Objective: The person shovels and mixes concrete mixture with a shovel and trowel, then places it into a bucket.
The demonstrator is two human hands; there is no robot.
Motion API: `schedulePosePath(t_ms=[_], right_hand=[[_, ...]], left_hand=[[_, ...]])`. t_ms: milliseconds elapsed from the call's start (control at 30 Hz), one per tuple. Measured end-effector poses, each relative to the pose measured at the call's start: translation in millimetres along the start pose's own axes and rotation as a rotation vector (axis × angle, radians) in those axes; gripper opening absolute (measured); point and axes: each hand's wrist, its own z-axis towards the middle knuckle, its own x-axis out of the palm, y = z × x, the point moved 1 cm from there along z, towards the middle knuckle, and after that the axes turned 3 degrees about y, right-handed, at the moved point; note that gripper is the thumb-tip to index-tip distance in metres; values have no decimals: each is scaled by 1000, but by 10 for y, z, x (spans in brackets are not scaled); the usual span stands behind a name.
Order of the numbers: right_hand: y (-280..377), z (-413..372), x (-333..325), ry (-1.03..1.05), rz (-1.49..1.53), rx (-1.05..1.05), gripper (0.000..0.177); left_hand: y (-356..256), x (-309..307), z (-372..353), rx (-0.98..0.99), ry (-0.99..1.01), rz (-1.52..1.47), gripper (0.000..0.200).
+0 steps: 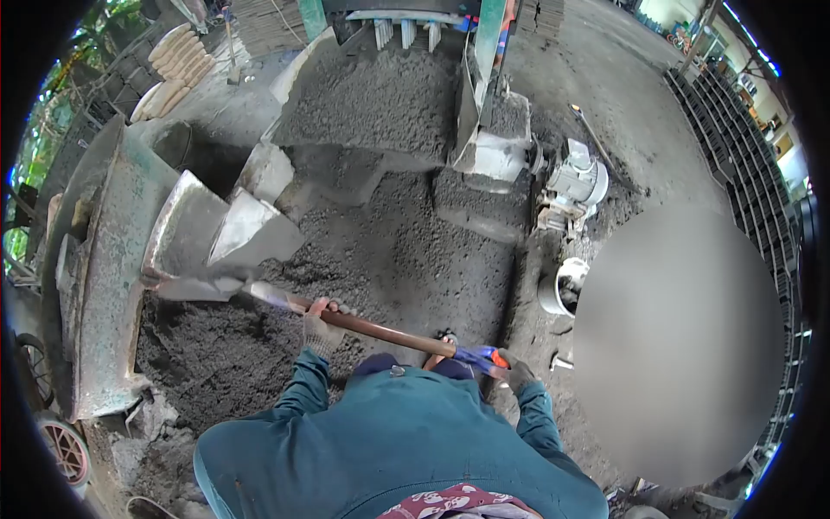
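Observation:
A long-handled shovel (393,335) slants across in front of my body in the head view. My left hand (323,329), in a knitted glove, is closed around the brown shaft near its metal socket. At the other end, my right hand (517,372) is wrapped around the blue and orange grip (486,358). The shovel's blade end points left, beside a grey metal chute (194,227) and over a heap of dark, damp, crumbly mix (216,350). More loose mix lies on the floor ahead of my feet.
A hopper full of grey mix (380,99) stands ahead, with a motor (577,183) to its right. A white bucket (566,285) sits right of me. A tall rusty metal drum wall (117,277) borders the left, with a wheel (65,451) below. Stacked sacks (177,65) lie behind.

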Motion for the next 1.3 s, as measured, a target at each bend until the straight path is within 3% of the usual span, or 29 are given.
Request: schedulePosePath(t_ms=[100,167,233,367,533,633,700,767,800,833,867,900,967,1067,1167,1300], right_hand=[[6,14,-125,25,149,328,43],[610,-201,-268,-18,-6,533,34],[-1120,-478,394,-143,338,634,21],[-252,-1248,489,-331,667,722,19],[886,-1983,983,-598,1062,669,18],[1456,-2314,1377,-755,1198,576,18],[1798,-2452,1523,-824,1253,471,19],[1975,-2566,1615,-877,1276,294,20],[2172,-2587,1713,-1019,1225,395,19],[1709,-2887,2053,-1247,1248,443,22],[2815,-2417,1678,-1100,1209,400,25],[2789,-2448,1765,-1081,1319,258,31],[3266,-2225,1626,-1082,1329,178,38],[3403,-2140,1671,-1082,1484,-4,49],[3327,-2166,1677,-1091,1357,11,58],[3120,-2184,1731,-1017,1303,-173,65]], left_hand=[[53,806,184,-168,409,108,16],[116,1322,277,-233,502,65,16],[264,1608,550,-313,571,-19,18],[713,1841,896,-648,681,146,20],[645,1850,1012,-1016,874,42,23],[355,1826,1809,-1042,755,-16,27],[121,1897,2242,-889,1063,261,35],[-31,1847,2294,-921,1077,309,42],[-44,1837,2277,-961,1108,349,46],[-76,1817,2285,-985,1137,400,49],[-106,1798,2320,-1001,1171,449,52],[-114,1814,2378,-1001,1208,494,55],[-43,1713,2562,-934,1269,537,59],[-91,1743,2414,-887,1180,417,54],[-81,1811,2198,-800,1037,263,45],[-114,1910,1959,-629,904,207,37]])
